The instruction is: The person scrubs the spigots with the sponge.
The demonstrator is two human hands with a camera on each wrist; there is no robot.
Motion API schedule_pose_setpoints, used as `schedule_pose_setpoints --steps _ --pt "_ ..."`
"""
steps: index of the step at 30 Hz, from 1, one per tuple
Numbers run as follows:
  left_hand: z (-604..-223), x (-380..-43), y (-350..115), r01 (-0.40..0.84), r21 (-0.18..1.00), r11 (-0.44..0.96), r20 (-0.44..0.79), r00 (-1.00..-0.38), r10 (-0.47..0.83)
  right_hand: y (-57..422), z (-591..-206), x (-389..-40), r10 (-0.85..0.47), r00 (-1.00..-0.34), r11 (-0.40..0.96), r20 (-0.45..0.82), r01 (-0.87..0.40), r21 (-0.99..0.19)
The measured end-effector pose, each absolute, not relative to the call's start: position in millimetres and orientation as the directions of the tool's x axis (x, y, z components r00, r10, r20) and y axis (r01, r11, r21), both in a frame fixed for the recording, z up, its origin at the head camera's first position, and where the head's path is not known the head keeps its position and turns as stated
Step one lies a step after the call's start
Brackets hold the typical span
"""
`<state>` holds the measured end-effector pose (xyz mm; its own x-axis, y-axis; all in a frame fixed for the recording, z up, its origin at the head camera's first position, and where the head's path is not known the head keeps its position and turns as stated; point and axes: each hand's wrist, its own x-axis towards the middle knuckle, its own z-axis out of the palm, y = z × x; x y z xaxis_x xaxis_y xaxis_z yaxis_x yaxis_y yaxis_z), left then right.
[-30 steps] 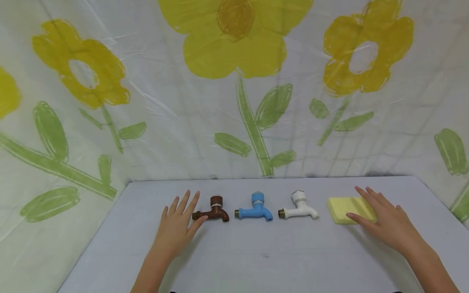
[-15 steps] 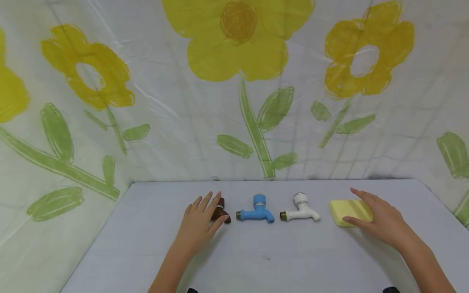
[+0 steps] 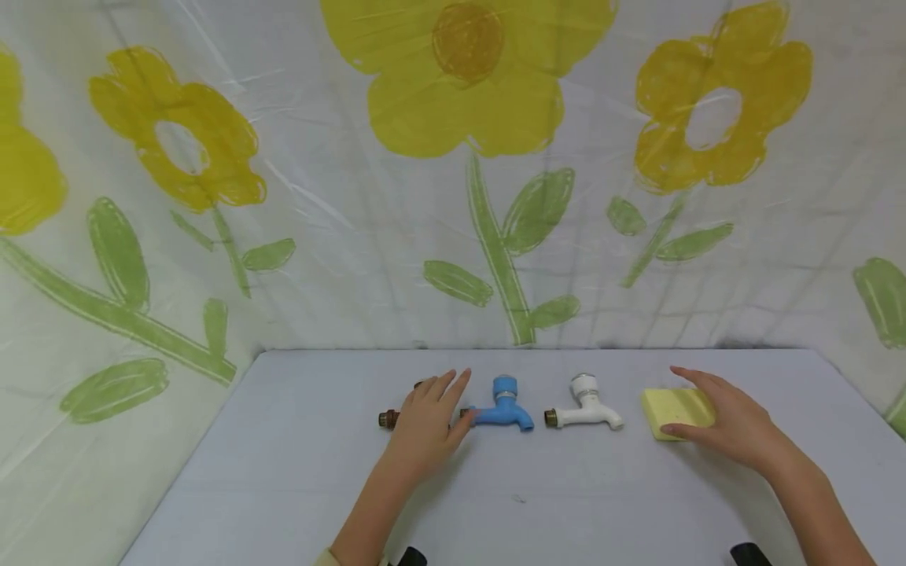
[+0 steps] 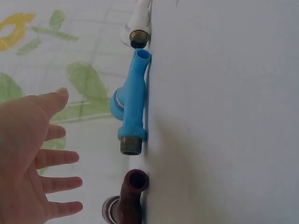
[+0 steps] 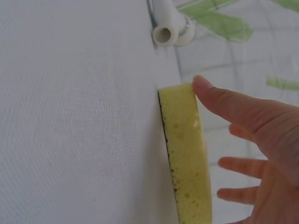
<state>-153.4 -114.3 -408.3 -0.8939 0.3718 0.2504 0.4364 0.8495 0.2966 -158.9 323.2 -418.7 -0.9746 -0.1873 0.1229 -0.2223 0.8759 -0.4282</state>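
Head view: three taps lie on their sides in a row across a pale table (image 3: 566, 503), handles pointing away from the person, spouts to the right; the even gaps probably keep each one separately reachable. The left hand (image 3: 425, 424) hovers over the brown tap (image 3: 387, 419), hiding most of it, its thumb reaching in front of the threaded end of the blue tap (image 3: 504, 410). Its fingers are spread and hold nothing; the left wrist view shows a gap between them and the taps. Beyond is the white tap (image 3: 587, 409), untouched. At the row's right end a yellow sponge (image 3: 672, 405) lies flat, seemingly for stability. The right hand (image 3: 736, 424) arches over its right side, thumb and fingers apart, gripping nothing; whether the thumb touches the sponge's corner, I cannot tell.
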Motion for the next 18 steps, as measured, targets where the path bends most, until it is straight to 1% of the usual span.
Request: schedule_pose_setpoints --steps 6,11,18 --pt "-408 -161 -93 0.483 0.307 0.82 0.252 -0.872 0.419 324 -422 -163 -0.206 -0.971 0.853 0.124 -0.24 -0.464" --pt "-410 -166 -77 0.512 0.345 0.787 0.251 -0.858 0.448 326 -425 -165 -0.222 -0.967 0.829 0.125 -0.254 -0.498" --pt "-413 -170 -51 0.53 0.414 0.74 0.24 -0.848 0.473 331 -430 -166 -0.242 -0.956 0.831 0.168 -0.294 -0.472"
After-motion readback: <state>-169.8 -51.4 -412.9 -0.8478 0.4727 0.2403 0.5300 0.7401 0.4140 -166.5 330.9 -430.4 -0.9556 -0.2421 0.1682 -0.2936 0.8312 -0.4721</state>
